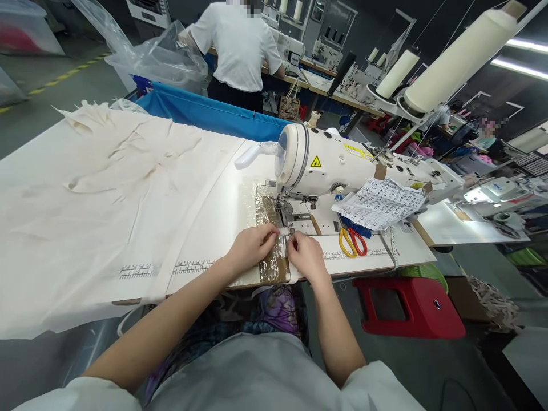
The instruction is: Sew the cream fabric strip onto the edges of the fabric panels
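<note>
The left hand and right hand nearly meet, fingers bent inward at the tips; whether they clamp anything is too small to tell. Brown tape covers the tabletop beneath the left fingers. Just beyond both sets of fingers stands the sewing machine. Right of the fingers lie yellow and red scissor handles, with written paper farther out; well left spreads white cloth.
</note>
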Tool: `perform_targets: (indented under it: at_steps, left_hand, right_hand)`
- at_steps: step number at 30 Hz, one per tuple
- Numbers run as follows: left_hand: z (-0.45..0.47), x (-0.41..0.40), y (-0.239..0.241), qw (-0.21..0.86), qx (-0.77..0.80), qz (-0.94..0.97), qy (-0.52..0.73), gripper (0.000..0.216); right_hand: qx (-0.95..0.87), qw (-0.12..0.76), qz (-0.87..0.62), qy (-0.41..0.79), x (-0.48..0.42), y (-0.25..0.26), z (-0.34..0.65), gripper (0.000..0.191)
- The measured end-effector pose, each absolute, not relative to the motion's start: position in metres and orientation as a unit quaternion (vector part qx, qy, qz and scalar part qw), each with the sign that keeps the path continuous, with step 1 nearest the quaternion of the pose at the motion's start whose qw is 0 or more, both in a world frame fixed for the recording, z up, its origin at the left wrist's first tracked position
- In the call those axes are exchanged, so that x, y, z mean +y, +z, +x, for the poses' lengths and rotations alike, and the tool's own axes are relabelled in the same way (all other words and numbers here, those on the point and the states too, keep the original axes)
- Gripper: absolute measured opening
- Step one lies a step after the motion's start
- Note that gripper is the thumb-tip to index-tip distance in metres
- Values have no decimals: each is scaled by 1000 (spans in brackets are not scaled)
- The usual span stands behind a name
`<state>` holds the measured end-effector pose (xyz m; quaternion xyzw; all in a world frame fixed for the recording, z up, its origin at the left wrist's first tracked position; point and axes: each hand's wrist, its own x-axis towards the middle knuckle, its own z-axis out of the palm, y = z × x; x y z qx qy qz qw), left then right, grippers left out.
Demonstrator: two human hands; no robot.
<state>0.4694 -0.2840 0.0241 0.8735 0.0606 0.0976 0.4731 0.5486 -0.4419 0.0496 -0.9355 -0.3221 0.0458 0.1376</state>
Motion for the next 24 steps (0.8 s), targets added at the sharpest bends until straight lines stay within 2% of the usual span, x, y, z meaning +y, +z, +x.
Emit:
perform_targets:
  at_steps: [6, 11, 24]
  left_hand:
    - [469, -289, 25, 312, 28, 946, 81, 35]
    - [471, -295, 27, 220, 14, 974, 51, 39]
    - [480, -302, 30, 137, 19, 990, 5, 34]
  right_hand:
    - [-310, 165, -935, 42, -432, 49, 560, 18]
    - [-285, 166, -943, 41, -422, 50, 566, 17]
    - [-254, 130, -957, 53, -409, 53, 567, 13]
